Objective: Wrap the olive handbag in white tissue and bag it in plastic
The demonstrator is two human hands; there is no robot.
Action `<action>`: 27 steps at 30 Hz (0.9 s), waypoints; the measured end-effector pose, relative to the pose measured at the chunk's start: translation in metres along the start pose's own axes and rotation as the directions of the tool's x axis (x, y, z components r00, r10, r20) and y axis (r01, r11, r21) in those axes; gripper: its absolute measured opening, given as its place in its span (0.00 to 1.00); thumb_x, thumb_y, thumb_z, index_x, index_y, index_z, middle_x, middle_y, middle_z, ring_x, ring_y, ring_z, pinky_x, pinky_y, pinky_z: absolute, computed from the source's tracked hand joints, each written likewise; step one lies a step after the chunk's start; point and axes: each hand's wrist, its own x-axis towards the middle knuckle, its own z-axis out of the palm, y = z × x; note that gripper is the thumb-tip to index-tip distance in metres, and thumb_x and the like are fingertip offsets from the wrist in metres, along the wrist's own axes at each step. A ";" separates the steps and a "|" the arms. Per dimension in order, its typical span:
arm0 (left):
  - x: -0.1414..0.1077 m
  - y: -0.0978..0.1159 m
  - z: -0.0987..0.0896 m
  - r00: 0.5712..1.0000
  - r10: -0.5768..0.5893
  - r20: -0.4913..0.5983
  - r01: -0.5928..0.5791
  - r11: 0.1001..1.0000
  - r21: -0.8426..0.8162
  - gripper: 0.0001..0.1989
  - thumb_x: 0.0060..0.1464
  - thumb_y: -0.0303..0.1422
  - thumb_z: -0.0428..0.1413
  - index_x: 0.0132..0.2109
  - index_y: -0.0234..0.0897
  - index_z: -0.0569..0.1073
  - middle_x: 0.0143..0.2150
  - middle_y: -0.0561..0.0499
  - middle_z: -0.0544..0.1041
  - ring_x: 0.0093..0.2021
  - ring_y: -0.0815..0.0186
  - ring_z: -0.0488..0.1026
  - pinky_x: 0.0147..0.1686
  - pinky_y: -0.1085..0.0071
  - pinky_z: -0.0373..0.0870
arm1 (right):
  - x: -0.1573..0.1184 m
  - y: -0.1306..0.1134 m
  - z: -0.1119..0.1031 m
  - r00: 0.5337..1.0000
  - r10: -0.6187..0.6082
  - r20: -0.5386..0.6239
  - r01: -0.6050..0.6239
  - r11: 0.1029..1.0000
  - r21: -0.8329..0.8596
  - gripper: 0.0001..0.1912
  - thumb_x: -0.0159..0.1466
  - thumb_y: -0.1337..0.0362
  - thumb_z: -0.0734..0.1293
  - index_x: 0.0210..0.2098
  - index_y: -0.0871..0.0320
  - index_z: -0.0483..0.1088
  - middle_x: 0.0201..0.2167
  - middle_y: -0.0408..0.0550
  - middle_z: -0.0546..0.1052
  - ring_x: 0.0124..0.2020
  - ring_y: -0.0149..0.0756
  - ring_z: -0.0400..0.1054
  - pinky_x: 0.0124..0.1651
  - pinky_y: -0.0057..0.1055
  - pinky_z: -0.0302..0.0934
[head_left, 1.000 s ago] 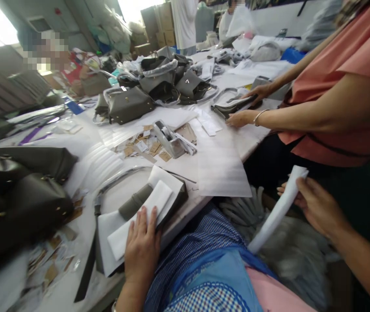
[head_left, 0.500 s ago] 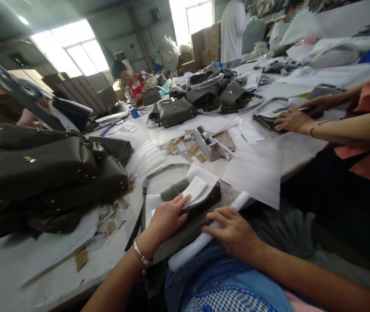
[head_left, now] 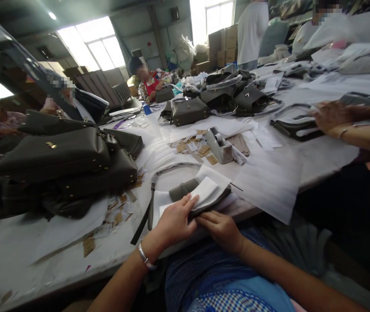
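A dark olive handbag lies on its side in front of me, its looped strap wrapped in clear film. White padding sheets and a rolled olive piece are on top of it. With fingers stretched out, my left hand presses flat on the sheets and wears a silver bangle. My right hand is at the bag's near edge, by the table edge, its fingers drawn together. Whatever those fingertips grip is hidden.
Olive handbags are piled at the left, more at the back. Brown tags lie around a grey tape dispenser. A foam sheet overhangs the table edge. A co-worker's hands handle another bag at right.
The white foam roll under my right hand has gone from view. My right hand has moved left to the bag's near edge. My left hand stays on the sheets.
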 end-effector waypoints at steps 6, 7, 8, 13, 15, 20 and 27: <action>-0.010 -0.001 0.033 0.992 0.016 -0.125 0.000 0.992 0.125 0.37 0.56 0.23 0.56 0.70 0.37 0.54 0.71 0.36 0.58 0.69 0.51 0.59 0.65 0.52 0.64 | -0.011 0.020 -0.013 0.998 -0.055 -0.020 0.058 0.985 0.160 0.20 0.72 0.72 0.58 0.59 0.54 0.71 0.47 0.52 0.80 0.48 0.39 0.74 0.50 0.36 0.73; -0.011 -0.001 0.040 0.988 0.021 -0.151 0.004 0.986 0.164 0.36 0.57 0.22 0.54 0.71 0.38 0.54 0.71 0.36 0.58 0.70 0.51 0.59 0.65 0.52 0.64 | -0.013 0.024 -0.020 0.998 -0.064 -0.023 0.067 0.988 0.142 0.21 0.71 0.72 0.58 0.59 0.53 0.71 0.47 0.51 0.80 0.47 0.39 0.74 0.50 0.37 0.72; -0.011 -0.002 0.045 0.984 0.028 -0.174 0.007 0.980 0.198 0.35 0.59 0.21 0.52 0.71 0.38 0.53 0.71 0.36 0.58 0.70 0.52 0.58 0.65 0.52 0.64 | -0.014 0.028 -0.027 0.997 -0.073 -0.033 0.076 0.991 0.113 0.21 0.71 0.73 0.59 0.59 0.52 0.71 0.47 0.50 0.80 0.47 0.39 0.75 0.51 0.38 0.72; -0.015 0.000 0.059 0.973 0.023 -0.228 0.043 0.959 0.280 0.33 0.63 0.22 0.50 0.72 0.41 0.51 0.72 0.37 0.56 0.71 0.54 0.56 0.66 0.55 0.62 | 0.000 0.044 -0.065 0.989 -0.117 0.094 0.129 0.984 -0.125 0.29 0.71 0.74 0.61 0.66 0.43 0.61 0.58 0.45 0.75 0.60 0.41 0.68 0.67 0.46 0.58; -0.016 0.001 0.060 0.973 0.008 -0.231 0.057 0.960 0.275 0.34 0.63 0.22 0.49 0.72 0.42 0.51 0.72 0.38 0.56 0.71 0.54 0.56 0.67 0.55 0.62 | 0.011 0.052 -0.070 0.970 -0.113 0.214 0.154 0.971 -0.184 0.31 0.71 0.74 0.61 0.69 0.43 0.57 0.65 0.44 0.68 0.66 0.45 0.60 0.72 0.52 0.48; -0.012 0.010 0.062 0.974 -0.054 -0.221 0.111 0.960 0.256 0.35 0.60 0.20 0.50 0.71 0.44 0.53 0.72 0.38 0.56 0.70 0.52 0.57 0.65 0.52 0.62 | 0.015 0.072 -0.056 0.932 -0.182 0.312 0.244 0.955 -0.171 0.30 0.73 0.74 0.55 0.71 0.52 0.50 0.66 0.48 0.66 0.66 0.43 0.61 0.71 0.52 0.49; 0.012 0.036 0.075 0.952 -0.132 -0.275 0.207 0.942 0.265 0.26 0.63 0.29 0.48 0.67 0.33 0.61 0.71 0.40 0.59 0.71 0.45 0.55 0.63 0.36 0.60 | 0.006 0.076 -0.043 0.968 -0.162 0.191 0.203 0.954 -0.220 0.25 0.74 0.71 0.54 0.69 0.53 0.56 0.62 0.48 0.71 0.62 0.42 0.66 0.68 0.51 0.56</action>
